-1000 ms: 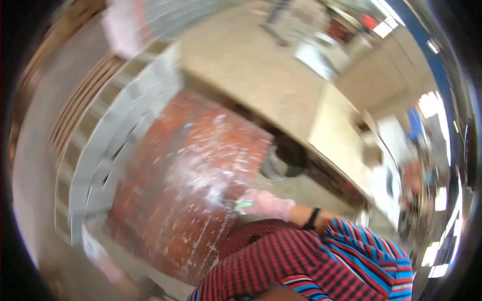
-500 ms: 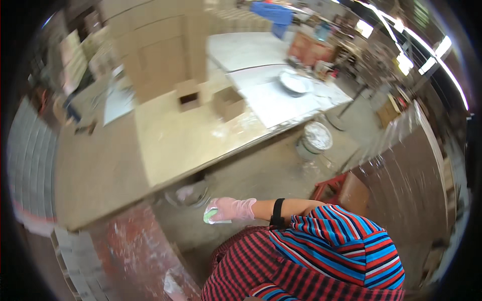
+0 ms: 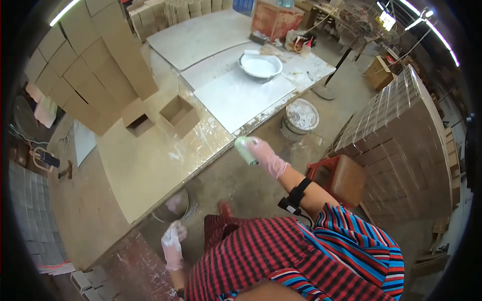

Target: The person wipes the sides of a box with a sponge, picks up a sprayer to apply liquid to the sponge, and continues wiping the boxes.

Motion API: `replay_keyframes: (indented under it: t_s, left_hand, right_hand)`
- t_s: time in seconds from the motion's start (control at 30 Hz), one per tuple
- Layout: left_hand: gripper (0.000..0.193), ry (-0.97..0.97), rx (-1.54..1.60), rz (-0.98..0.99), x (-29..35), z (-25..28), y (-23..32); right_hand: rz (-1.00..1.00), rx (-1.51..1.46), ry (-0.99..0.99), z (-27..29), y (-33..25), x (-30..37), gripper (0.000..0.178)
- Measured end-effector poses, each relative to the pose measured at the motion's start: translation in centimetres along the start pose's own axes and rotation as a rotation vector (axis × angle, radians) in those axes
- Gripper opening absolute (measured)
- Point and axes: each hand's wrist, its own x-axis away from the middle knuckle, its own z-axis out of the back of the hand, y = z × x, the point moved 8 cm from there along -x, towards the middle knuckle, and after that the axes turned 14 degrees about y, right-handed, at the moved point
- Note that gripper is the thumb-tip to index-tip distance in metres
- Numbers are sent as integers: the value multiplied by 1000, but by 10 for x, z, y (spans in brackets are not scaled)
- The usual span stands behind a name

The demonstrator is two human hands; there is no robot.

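Observation:
My right hand (image 3: 263, 155), in a thin pink glove, reaches forward just off the worktable's front edge. Its fingers are wrapped round a pale green, roll-shaped thing (image 3: 246, 150). Lower down on the left is my left hand (image 3: 173, 246). Its pink glove is smeared white over curled fingers; whatever they hold, if anything, is hidden. On the worktable (image 3: 165, 160) stand two small open cardboard boxes, one with its opening up (image 3: 179, 115) and one beside it (image 3: 138, 120). A basin of white paste (image 3: 261, 66) rests on a white sheet (image 3: 241, 100) farther right.
A bucket crusted with white (image 3: 300, 119) stands on the floor by the table's right part. Behind my right arm are a red-framed stool (image 3: 346, 180) and a tall wrapped stack of cartons (image 3: 401, 150). Piled boxes (image 3: 90, 65) rise at the back left. A clear bag-lined bin (image 3: 175, 205) sits below the table edge.
My right hand has moved forward and to the right with the green thing, toward the table edge. The left hand has risen farther into view. The whole view has turned and sharpened.

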Motion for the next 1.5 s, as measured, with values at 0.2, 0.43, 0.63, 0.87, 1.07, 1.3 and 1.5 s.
replay_keyframes:
  t_s: [0.2,0.43,0.63,0.87,1.07,1.3,1.5]
  left_hand:
    - [34,-139,-64,-68,-73,-71,46]
    - [30,-318,-155,-71,-139,-148,80]
    - [29,-435,-240,-138,-158,-200,99]
    - [31,-521,-203,-200,-166,-274,116]
    - [32,-507,-159,-82,-158,-361,137]
    - [34,-476,-165,-89,-125,-472,199]
    - [34,-423,-111,-61,-118,-534,230]
  right_hand:
    - [43,130,99,-9,-35,-81,40]
    - [68,270,229,-26,-56,-156,49]
    - [204,655,163,-32,-39,-194,46]
    - [57,152,105,45,-52,-188,48]
    - [-194,-1051,-387,121,-107,-197,60]
    - [-102,-679,-56,257,-146,-257,41]
    - [26,-444,-27,321,-208,-327,43]
